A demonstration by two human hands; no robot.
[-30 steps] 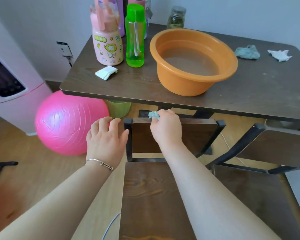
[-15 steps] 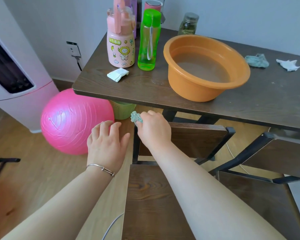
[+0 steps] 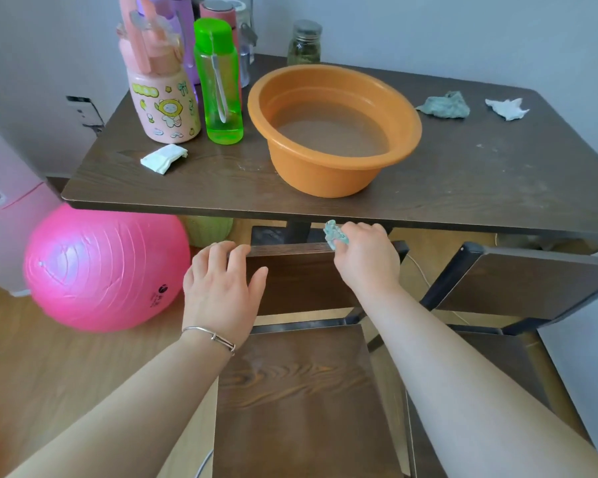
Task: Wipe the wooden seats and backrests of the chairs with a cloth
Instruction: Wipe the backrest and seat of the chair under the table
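Observation:
A dark wooden chair stands in front of me, its seat low in view and its backrest tucked under the table edge. My right hand grips a small crumpled teal cloth and holds it against the backrest's top edge near the right end. My left hand rests with curled fingers on the backrest's top left corner. A second chair's backrest and seat stand to the right.
The dark table carries an orange basin of water, a green bottle, a pink bottle, a folded white tissue, another teal cloth and a white crumpled tissue. A pink exercise ball lies on the floor at left.
My right hand with the cloth slid left along the backrest's top edge, then back to the right end. My left hand has moved onto the backrest's left corner.

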